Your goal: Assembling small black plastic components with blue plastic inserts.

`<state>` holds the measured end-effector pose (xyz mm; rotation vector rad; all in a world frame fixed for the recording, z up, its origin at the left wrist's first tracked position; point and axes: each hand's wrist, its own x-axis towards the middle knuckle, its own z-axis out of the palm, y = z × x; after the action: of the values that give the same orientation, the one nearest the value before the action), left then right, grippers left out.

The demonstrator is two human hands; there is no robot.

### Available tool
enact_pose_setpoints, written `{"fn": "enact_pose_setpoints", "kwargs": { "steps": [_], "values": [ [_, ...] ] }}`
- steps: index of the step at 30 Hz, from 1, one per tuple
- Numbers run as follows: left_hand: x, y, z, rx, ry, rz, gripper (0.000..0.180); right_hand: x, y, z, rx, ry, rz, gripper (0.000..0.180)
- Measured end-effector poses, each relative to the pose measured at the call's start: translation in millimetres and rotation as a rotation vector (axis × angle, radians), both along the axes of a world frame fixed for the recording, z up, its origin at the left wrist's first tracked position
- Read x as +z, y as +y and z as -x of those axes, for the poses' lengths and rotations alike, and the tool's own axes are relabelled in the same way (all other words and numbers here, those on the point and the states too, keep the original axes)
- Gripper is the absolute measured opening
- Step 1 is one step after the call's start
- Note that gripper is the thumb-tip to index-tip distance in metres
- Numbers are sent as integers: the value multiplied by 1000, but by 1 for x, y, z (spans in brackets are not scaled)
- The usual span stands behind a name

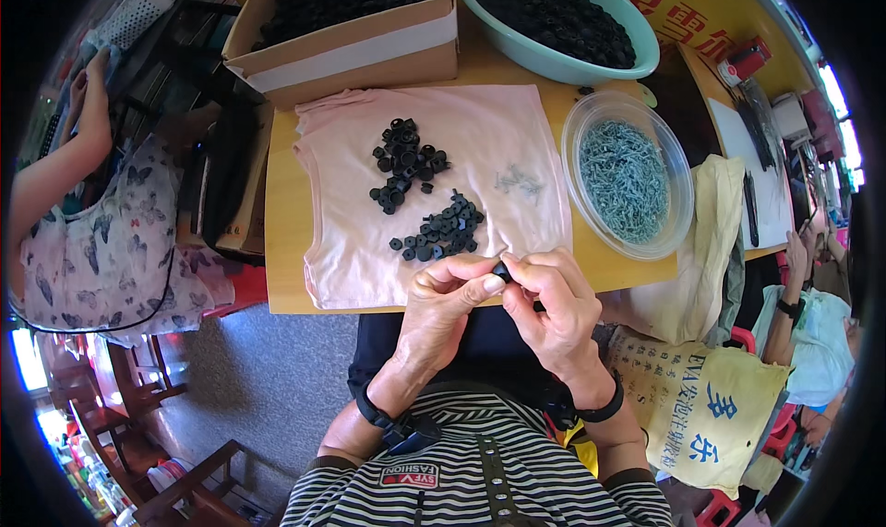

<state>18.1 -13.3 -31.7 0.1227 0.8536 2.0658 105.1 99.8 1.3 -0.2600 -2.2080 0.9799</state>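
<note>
Small assembly workshop: a cardboard box (341,42) and green basin (554,61) are holding black parts, a clear tub (628,176) is holding screws, co-workers are sitting alongside.

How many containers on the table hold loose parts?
3: a cardboard box of black parts at the back left, a green basin of black parts beside it, a clear tub of screws at right.

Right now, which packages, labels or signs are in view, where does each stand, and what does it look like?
Cardboard box: table's far left, brown with a white tape band, full of black parts.
Yellow banner: far right behind the green basin, red characters.
Yellow bag: lower right beside the person's right arm, blue print.
Clothing label: bottom centre on the striped shirt, small red, white and black patch.
</note>
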Motion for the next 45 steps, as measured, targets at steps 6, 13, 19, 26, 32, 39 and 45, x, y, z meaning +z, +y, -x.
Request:
{"fn": "enact_pose_setpoints", "kwargs": {
  "steps": [6,13,19,26,32,39,45],
  "values": [
    [1,-1,14,23,179,97,18,7,13,12,69,-163,17,25],
    [15,-35,63,227,957,713,17,46,109,72,-209,-266,-35,16],
    [6,-50,66,134,1105,833,22,51,190,104,-478,-368,-311,38],
    [1,-47,67,158,1204,869,21,52,105,84,-198,-302,-227,28],
    [-6,-32,70,210,1380,856,20,7,29,42,-6,-428,157,15],
    [15,-21,67,192,1384,916,18,-13,5,25,31,-321,432,13],
    [7,-12,46,85,1073,438,24,-14,7,15,252,-252,1065,24]
  ]
}}
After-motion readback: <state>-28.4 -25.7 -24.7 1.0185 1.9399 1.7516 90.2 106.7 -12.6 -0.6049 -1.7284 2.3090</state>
